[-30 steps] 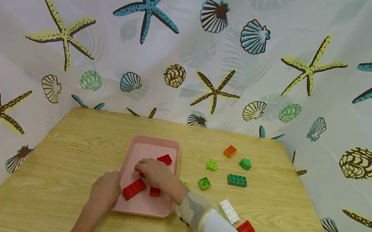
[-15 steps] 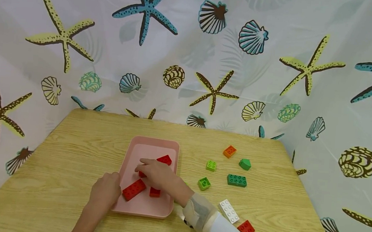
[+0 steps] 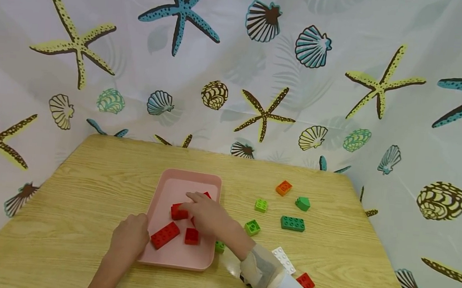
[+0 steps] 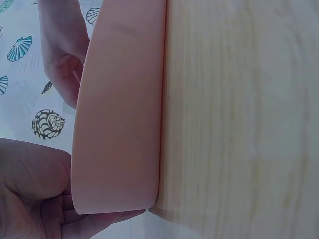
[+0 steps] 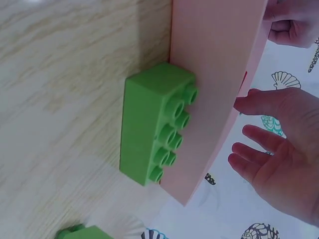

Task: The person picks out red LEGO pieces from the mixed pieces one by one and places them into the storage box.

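Note:
My left hand (image 3: 130,238) holds the near left side of a pink tray (image 3: 170,260); in the left wrist view its fingers (image 4: 94,223) curl round the tray wall. Over the tray's right half is my right hand (image 3: 209,217), its fingers extended and spread, holding nothing visible in the right wrist view. Beneath and around it lie red toy bricks: a long brick (image 3: 165,235) at the near left, a brick (image 3: 179,212) by the fingertips, a small brick (image 3: 192,236) near the wrist. Another red brick (image 3: 207,195) is partly hidden behind the hand.
Against the tray's right wall stands a green brick (image 5: 142,127). Farther right on the wooden table (image 3: 102,174) lie lime bricks (image 3: 252,227), a dark green brick (image 3: 292,223), a green piece (image 3: 302,204), an orange brick (image 3: 284,188), a white brick (image 3: 284,260) and a red brick (image 3: 305,282).
My right hand has left the red brick in the tray's middle and shifted right, its fingers opening out. That brick now shows more fully. The left hand stays on the tray.

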The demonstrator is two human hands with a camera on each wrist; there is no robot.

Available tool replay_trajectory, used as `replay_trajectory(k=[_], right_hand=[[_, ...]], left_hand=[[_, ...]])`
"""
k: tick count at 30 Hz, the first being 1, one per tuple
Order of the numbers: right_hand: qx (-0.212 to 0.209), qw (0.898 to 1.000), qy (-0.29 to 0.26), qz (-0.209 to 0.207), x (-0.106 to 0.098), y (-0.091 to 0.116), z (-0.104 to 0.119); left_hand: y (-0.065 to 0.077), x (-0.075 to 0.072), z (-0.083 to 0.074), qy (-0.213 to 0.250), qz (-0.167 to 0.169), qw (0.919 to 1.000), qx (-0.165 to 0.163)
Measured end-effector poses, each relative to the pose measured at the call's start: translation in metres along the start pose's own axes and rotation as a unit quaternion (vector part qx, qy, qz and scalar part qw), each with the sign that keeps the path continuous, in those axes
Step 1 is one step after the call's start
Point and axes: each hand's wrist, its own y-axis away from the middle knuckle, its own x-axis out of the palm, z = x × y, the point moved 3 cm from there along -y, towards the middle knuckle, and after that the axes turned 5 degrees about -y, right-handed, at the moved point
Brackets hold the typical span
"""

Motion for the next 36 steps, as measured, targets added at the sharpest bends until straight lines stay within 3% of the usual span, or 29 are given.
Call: replay_trajectory(k=[10,23,28,36], right_hand=[[0.005,1.000,-0.002,-0.006,-0.011,0.014,-0.009],[0.009,0.999,-0.032,-0.025,-0.022,0.037,-0.020],[-0.010,0.998,-0.028,-0.048,-0.023,0.045,-0.024],[-0.004,0.996,-0.076,-0.049,-0.027,0.060,-0.031]], left_hand=[[0.001,-0.002,-0.002,-0.001,0.002,1.0000,-0.003],[0.001,0.000,0.001,0.000,-0.018,0.9998,0.011],[0.002,0.001,0.001,0.003,-0.015,0.9998,0.012],[0.001,0.000,0.000,0.002,-0.007,0.9999,0.011]])
